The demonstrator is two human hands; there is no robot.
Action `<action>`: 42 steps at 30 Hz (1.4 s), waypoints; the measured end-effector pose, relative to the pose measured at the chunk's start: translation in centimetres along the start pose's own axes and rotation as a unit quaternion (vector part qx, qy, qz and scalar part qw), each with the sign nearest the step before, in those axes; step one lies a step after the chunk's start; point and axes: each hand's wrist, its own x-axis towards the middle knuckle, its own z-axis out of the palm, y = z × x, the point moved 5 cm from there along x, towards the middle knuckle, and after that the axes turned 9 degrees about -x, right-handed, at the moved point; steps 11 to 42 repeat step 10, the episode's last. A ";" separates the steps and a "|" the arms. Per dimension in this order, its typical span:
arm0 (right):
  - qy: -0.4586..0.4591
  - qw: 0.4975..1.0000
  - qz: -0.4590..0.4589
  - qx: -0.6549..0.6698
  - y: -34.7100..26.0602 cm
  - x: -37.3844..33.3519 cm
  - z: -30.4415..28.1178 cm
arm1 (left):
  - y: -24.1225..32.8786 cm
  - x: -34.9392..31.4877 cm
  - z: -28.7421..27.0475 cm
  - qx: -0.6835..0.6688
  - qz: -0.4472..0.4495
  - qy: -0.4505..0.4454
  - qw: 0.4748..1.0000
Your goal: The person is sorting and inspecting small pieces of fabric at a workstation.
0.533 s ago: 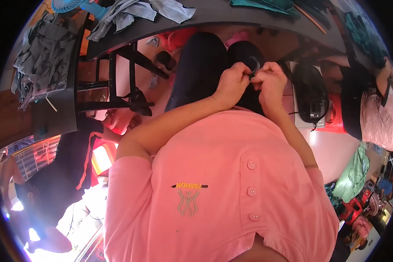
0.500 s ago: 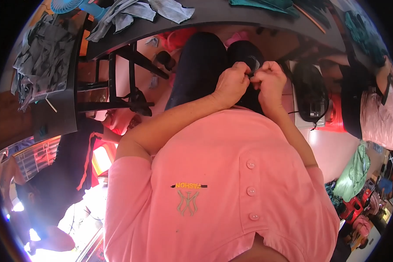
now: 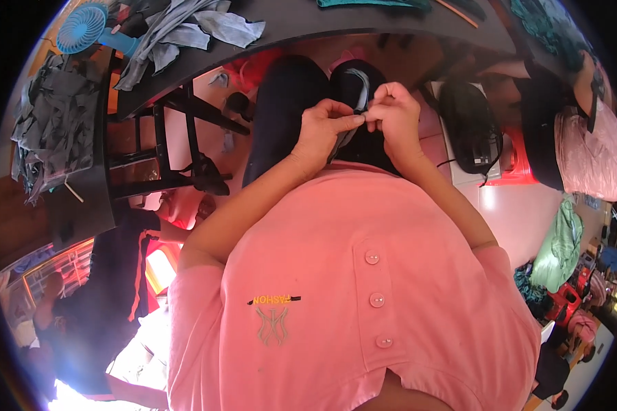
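Over my dark-trousered lap (image 3: 281,116), both hands pinch a narrow grey-blue cloth strip (image 3: 361,83). My left hand (image 3: 319,133) is closed, its thumb and forefinger tips pressed on the strip. Close beside it, my right hand (image 3: 396,120) is also closed, its fingers curled in against the same spot. One part of the strip curves beyond the fingertips over my knee, and another hangs down beside the left thumb. What lies exactly between the fingertips is too small to tell.
A dark table (image 3: 288,31) spans the far side, with grey cloth pieces (image 3: 178,41) and a blue fan (image 3: 82,29) toward its left. More grey strips (image 3: 55,130) are heaped at far left. A black bag (image 3: 469,130) stands at right. Other people sit on both sides.
More of the grey-blue strip now shows beyond and below my fingers. My hands have come slightly apart, the left one lower. The whole view has shifted a little.
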 end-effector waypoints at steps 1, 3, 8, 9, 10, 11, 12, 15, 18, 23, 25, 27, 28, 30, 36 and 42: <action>-0.019 1.000 -0.015 -0.008 -0.3 0.1 0.1 | 0.4 -0.2 0.1 0.015 0.001 -0.012 1.000; -0.025 0.999 -0.017 -0.022 -0.6 -0.5 0.0 | 0.4 -0.3 0.2 0.003 0.018 -0.054 0.998; -0.065 0.997 -0.047 -0.022 -0.9 -0.9 0.0 | 0.7 -0.1 0.1 0.055 0.068 -0.061 0.994; -0.065 0.995 -0.053 -0.051 -0.9 -1.2 0.2 | 0.8 -0.1 0.1 0.062 0.104 -0.065 0.991; -0.066 0.993 -0.057 -0.080 -0.9 -1.8 0.4 | 1.4 -0.2 0.1 0.149 0.182 -0.049 0.971; -0.066 0.993 -0.057 -0.080 -0.9 -1.8 0.4 | 1.4 -0.2 0.1 0.149 0.182 -0.049 0.971; -0.066 0.993 -0.057 -0.080 -0.9 -1.8 0.4 | 1.4 -0.2 0.1 0.149 0.182 -0.049 0.971; -0.066 0.993 -0.057 -0.080 -0.9 -1.8 0.4 | 1.4 -0.2 0.1 0.149 0.182 -0.049 0.971; -0.066 0.993 -0.057 -0.080 -0.9 -1.8 0.4 | 1.4 -0.2 0.1 0.149 0.182 -0.049 0.971; -0.066 0.993 -0.057 -0.080 -0.9 -1.8 0.4 | 1.4 -0.2 0.1 0.149 0.182 -0.049 0.971; -0.066 0.993 -0.057 -0.080 -0.9 -1.8 0.4 | 1.4 -0.2 0.1 0.149 0.182 -0.049 0.971; -0.066 0.993 -0.057 -0.080 -0.9 -1.8 0.4 | 1.4 -0.2 0.1 0.149 0.182 -0.049 0.971; -0.066 0.993 -0.057 -0.080 -0.9 -1.8 0.4 | 1.4 -0.2 0.1 0.149 0.182 -0.049 0.971; -0.066 0.993 -0.057 -0.080 -0.9 -1.8 0.4 | 1.4 -0.2 0.1 0.149 0.182 -0.049 0.971; -0.066 0.993 -0.057 -0.080 -0.9 -1.8 0.4 | 1.4 -0.2 0.1 0.149 0.182 -0.049 0.971; -0.066 0.993 -0.057 -0.080 -0.9 -1.8 0.4 | 1.4 -0.2 0.1 0.149 0.182 -0.049 0.971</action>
